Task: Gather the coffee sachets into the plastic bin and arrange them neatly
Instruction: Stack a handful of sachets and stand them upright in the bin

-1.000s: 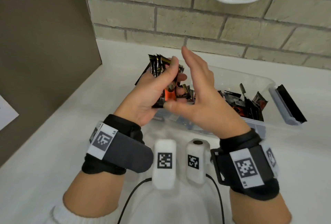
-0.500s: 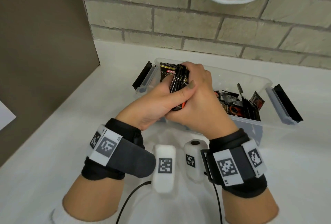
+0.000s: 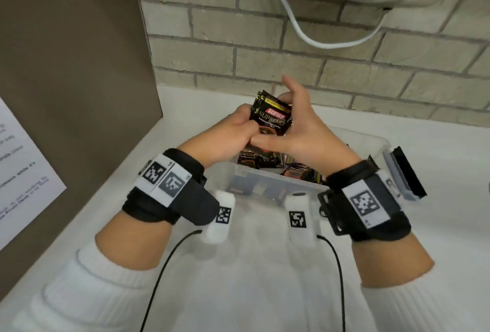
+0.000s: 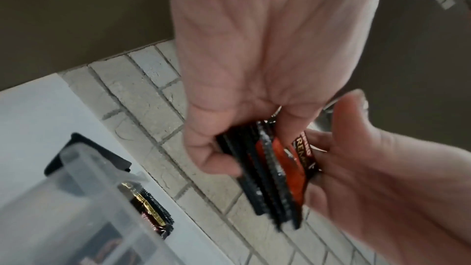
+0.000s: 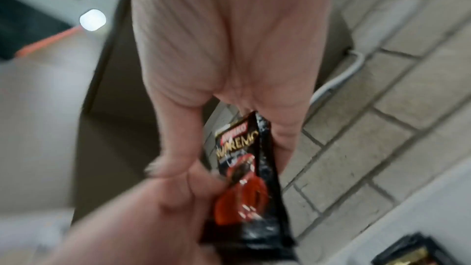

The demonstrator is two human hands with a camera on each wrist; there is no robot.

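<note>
— Two hands were raised over the plastic bin (image 3: pixel 376 146) in the head view. What did each hold?

— The left hand (image 3: pixel 228 135) gripped a stack of coffee sachets (image 3: pixel 270 117) from the left, fingers curled round its lower edge. The right hand (image 3: pixel 299 130) met the stack from the right: thumb along its lower front, forefinger lifted clear and pointing up, other fingers behind the packets.

— Location of the stack?

— Held upright in the air above the bin's far left part, printed face toward the camera. More sachets (image 3: pixel 265 159) lay loose inside the bin. The bin stood on a white counter (image 3: pixel 437 225) against a brick wall (image 3: pixel 265 40), a black latch (image 3: pixel 408 172) folded out at its right end.

— Left wrist view?

— The left hand (image 4: pixel 254 67) pinched the stack (image 4: pixel 267 178) edge-on, several packets pressed together between fingers and thumb. The right hand (image 4: pixel 382 168) touched the stack's orange-and-black face from the right. One bin corner (image 4: pixel 84 168) showed lower left, a sachet (image 4: pixel 153 215) inside it.

— Right wrist view?

— Blurred. The right hand (image 5: pixel 229 57) had its thumb on the front of a sachet (image 5: pixel 244 188) and a finger behind it. The left hand (image 5: pixel 153 219) held the packet's lower left edge. Whether the right fingers squeezed or merely rested, I could not tell.
</note>
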